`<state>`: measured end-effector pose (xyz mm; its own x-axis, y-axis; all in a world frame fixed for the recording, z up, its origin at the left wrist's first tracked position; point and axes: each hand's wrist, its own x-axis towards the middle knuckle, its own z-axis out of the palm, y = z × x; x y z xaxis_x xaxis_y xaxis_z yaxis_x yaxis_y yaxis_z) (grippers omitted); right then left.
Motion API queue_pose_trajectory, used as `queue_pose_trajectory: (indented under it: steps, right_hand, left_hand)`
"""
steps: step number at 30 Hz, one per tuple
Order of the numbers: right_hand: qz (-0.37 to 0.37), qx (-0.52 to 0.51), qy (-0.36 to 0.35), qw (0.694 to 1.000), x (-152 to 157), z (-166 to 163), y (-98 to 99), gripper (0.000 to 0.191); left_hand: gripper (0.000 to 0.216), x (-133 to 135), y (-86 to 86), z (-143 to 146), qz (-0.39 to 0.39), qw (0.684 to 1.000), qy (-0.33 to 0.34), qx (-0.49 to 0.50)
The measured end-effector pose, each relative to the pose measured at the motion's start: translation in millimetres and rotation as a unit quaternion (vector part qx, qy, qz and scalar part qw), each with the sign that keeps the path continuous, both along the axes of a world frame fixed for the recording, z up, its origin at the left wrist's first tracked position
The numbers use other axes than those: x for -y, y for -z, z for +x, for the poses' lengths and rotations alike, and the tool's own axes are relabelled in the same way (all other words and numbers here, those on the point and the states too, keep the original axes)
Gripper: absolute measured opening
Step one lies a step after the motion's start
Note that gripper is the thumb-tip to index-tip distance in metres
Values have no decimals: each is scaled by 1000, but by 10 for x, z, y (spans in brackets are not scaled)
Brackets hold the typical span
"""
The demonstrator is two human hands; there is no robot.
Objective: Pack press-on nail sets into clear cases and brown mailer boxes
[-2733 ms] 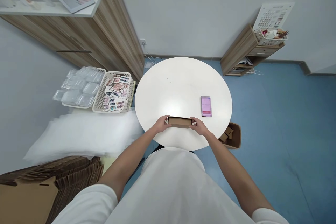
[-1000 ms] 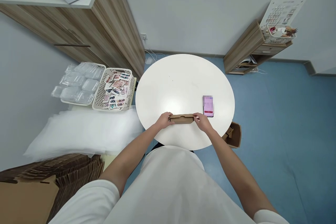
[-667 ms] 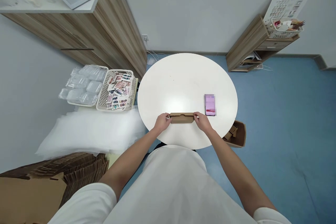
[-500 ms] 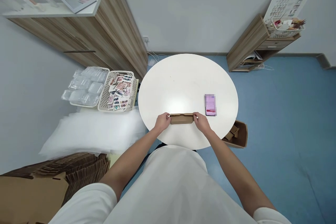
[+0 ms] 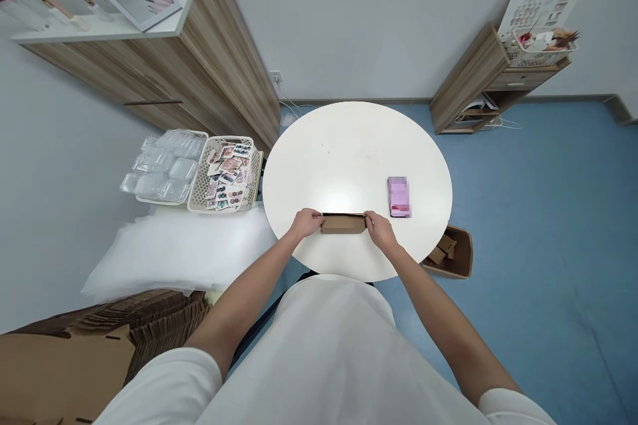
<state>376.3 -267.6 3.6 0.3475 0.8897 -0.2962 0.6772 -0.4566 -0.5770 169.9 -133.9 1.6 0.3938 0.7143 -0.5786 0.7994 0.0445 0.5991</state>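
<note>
A small brown cardboard box (image 5: 343, 224) is held near the front edge of the white oval table (image 5: 309, 166). My left hand (image 5: 307, 222) grips its left end, fingers closed at the upper corner. At the opposite end, my right hand (image 5: 379, 228) pinches the right upper corner. A dark line runs along the box's far top edge between the hands. What lies inside the box cannot be seen. To the right of my right hand, a phone with a pinkish-purple screen (image 5: 399, 197) lies flat on the table.
Left of the table stand a basket of printed packets (image 5: 197, 196) and a basket of clear plastic cases (image 5: 162, 201). White sheets (image 5: 184, 246) and flattened cardboard (image 5: 64, 372) are stacked nearer me. An open carton (image 5: 464, 255) holding small boxes sits on the floor at right.
The flap along the top of the box has tipped, and a dark gap now shows at its far edge. Both hands keep hold, shifted very slightly left.
</note>
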Motion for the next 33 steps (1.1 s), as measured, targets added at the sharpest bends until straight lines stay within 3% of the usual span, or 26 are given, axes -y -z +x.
queue_pose_trajectory:
  steps: [7, 19, 23, 27, 33]
  right_hand:
    - [-5, 3, -11, 1000, 6, -75, 68, 30]
    - [20, -53, 22, 998, 31, -151, 204, 34]
    - [16, -46, 28, 998, 4, -166, 208, 35]
    - [13, -44, 30, 999, 5, -177, 209, 36]
    - [12, -52, 29, 998, 7, -176, 202, 35]
  left_hand:
    - [20, -57, 4, 3, 36, 998, 31, -37]
    - [30, 42, 137, 10, 89, 995, 18, -28]
    - [34, 33, 108, 49, 96, 995, 19, -35]
    - [26, 16, 43, 41, 91, 995, 20, -24]
    - [20, -22, 11, -40, 120, 990, 65, -25]
